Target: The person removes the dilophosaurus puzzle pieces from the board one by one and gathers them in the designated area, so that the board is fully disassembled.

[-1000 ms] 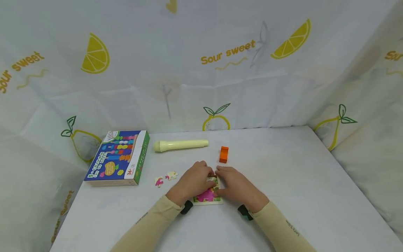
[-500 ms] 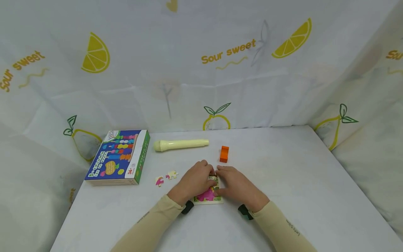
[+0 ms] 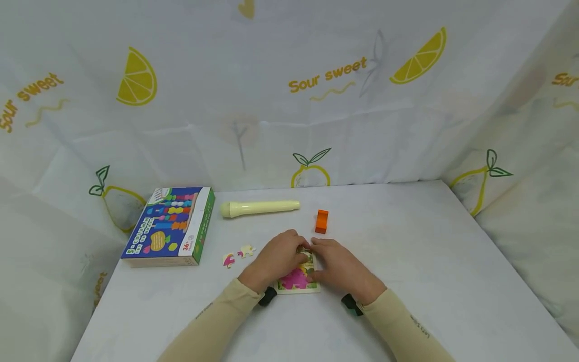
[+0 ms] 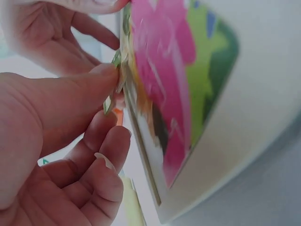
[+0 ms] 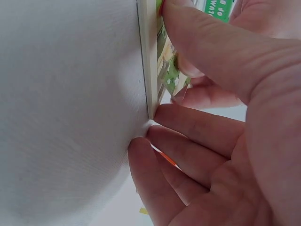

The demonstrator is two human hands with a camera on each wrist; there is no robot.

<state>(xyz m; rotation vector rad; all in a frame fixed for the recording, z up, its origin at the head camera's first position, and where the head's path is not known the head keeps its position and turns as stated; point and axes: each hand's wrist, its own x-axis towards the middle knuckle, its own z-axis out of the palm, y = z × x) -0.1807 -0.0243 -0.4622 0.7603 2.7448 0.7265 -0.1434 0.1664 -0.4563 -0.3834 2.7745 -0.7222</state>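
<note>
Well — a puzzle piece (image 5: 172,76) sits pinched in the left hand (image 3: 276,260).

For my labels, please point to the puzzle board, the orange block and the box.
Puzzle board (image 4: 225,134), left wrist view: pale rim.
Orange block (image 3: 321,221), head view: visible middle.
Box (image 3: 169,222), head view: printed top.

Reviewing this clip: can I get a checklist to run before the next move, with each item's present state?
1. Left hand pinching a puzzle piece: ok.
2. Right hand touching the edge of the puzzle board: ok.
3. Puzzle piece lying flat in the board: not ok, tilted.
4. Puzzle piece turned to fit: cannot tell, partly hidden.
5. Two loose pieces in the board: not ok, both apart from it.
6. Orange block apart from both hands: ok.
</note>
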